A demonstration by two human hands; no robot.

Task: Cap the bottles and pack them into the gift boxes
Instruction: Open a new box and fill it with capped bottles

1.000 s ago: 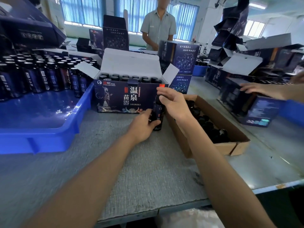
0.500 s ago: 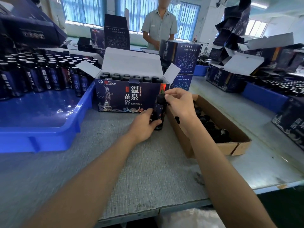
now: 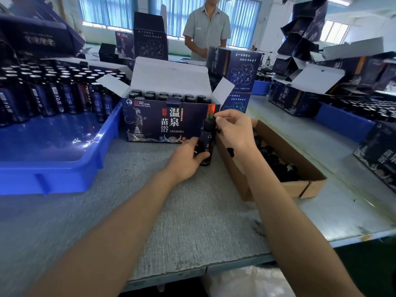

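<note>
A dark bottle stands upright on the grey table, just in front of the right corner of an open dark blue gift box. My left hand grips the bottle's lower body. My right hand pinches the black cap on top of the bottle. The gift box holds rows of capped bottles, its white flaps standing open. A brown cardboard tray with several loose black caps lies right of the bottle.
A blue plastic bin at the left holds several dark bottles at its back. More gift boxes stand behind and at the right. A person in a grey shirt stands across the table.
My right hand went from covering the bottle's top to pinching the cap from the right side. Another person's arm and a box at the right edge left the view.
</note>
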